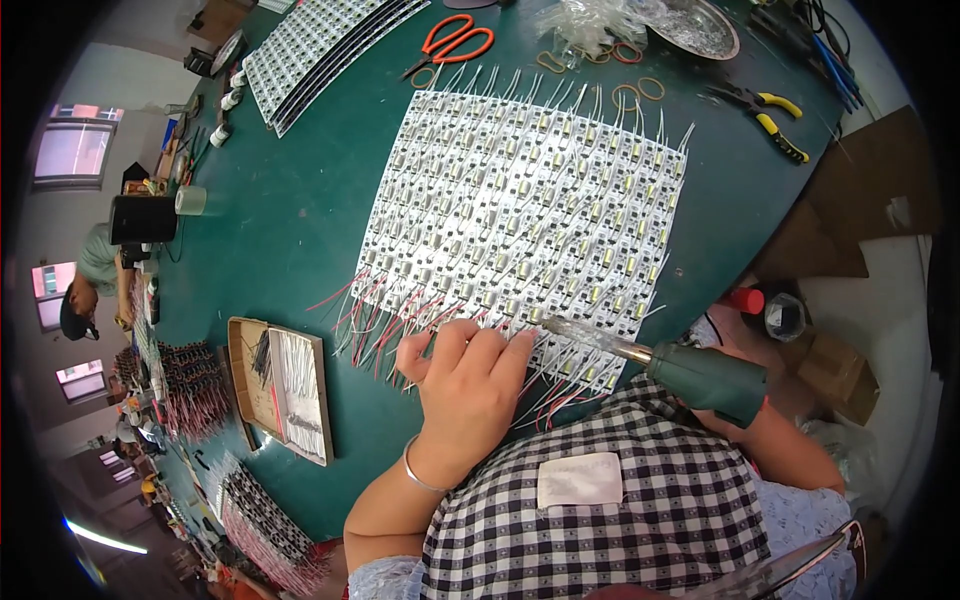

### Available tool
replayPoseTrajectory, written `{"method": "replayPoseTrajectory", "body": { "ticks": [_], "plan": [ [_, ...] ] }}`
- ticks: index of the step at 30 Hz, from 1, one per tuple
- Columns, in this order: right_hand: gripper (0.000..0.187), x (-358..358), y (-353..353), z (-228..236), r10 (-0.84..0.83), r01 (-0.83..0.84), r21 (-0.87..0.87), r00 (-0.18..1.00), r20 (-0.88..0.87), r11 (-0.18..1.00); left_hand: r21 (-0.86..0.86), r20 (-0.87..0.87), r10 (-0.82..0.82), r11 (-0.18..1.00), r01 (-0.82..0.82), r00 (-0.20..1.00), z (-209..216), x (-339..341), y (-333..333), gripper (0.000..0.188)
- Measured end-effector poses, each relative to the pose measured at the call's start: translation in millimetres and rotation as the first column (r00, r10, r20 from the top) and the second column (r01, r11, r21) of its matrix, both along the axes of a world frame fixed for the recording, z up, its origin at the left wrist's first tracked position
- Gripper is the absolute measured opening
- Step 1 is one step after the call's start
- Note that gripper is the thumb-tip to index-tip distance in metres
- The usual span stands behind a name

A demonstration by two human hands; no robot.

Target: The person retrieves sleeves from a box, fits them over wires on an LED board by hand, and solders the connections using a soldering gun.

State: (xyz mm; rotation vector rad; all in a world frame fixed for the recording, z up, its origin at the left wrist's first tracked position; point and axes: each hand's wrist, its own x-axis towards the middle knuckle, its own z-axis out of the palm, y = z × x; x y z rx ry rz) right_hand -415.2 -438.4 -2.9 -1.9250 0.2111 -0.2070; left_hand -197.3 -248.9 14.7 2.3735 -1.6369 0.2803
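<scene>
A white panel of small circuit boards (480, 190) lies on the green table, its rows dotted with components and thin wires. Along its near edge hang loose red and white wires (375, 330). My left hand (470, 375) rests there, fingers curled and pinched together on a wire; the fingertips are partly hidden. My right hand (728, 418) grips a green soldering gun (710, 382) and is mostly covered by its body. The gun's metal tip (560, 327) points left, over the panel beside my left index finger.
An open box of cut wires (300, 390) stands left of the panel. Orange-handled scissors (450, 45), rubber bands (650, 88), a metal dish (700, 28) and yellow-handled pliers (775, 120) lie beyond it. More panels (320, 50) are at far left. Another person (95, 265) works across the table.
</scene>
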Motion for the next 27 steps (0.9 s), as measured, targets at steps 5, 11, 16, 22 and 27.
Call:
{"method": "replayPoseTrajectory", "body": {
  "ticks": [5,11,16,22,27],
  "plan": [
    [0.045,-4,-7,-6,0.116,-0.113,0.088,0.993,-0.031,0.99,0.032,-0.017,0.0,1.0,0.001,1.0,-2,-1,1,0.017],
    [0.04,-1,0,-10,0.038,-0.028,0.152,0.997,-0.064,0.988,0.036,-0.023,-0.007,0.999,0.008,1.0,0,1,0,0.015],
    [0.041,-17,2,-32,0.081,-0.042,0.242,0.985,-0.153,0.969,0.029,-0.018,-0.006,1.0,0.007,1.0,-1,1,-1,0.016],
    [0.053,-18,-3,-43,0.035,0.002,0.258,0.99,-0.139,0.966,0.033,-0.021,-0.009,0.999,0.01,1.0,0,0,-3,0.015],
    [0.07,-21,1,-26,-0.021,0.149,0.641,0.979,-0.203,0.752,0.059,-0.025,-0.007,0.998,0.008,1.0,2,-1,-2,0.013]
  ]
}}
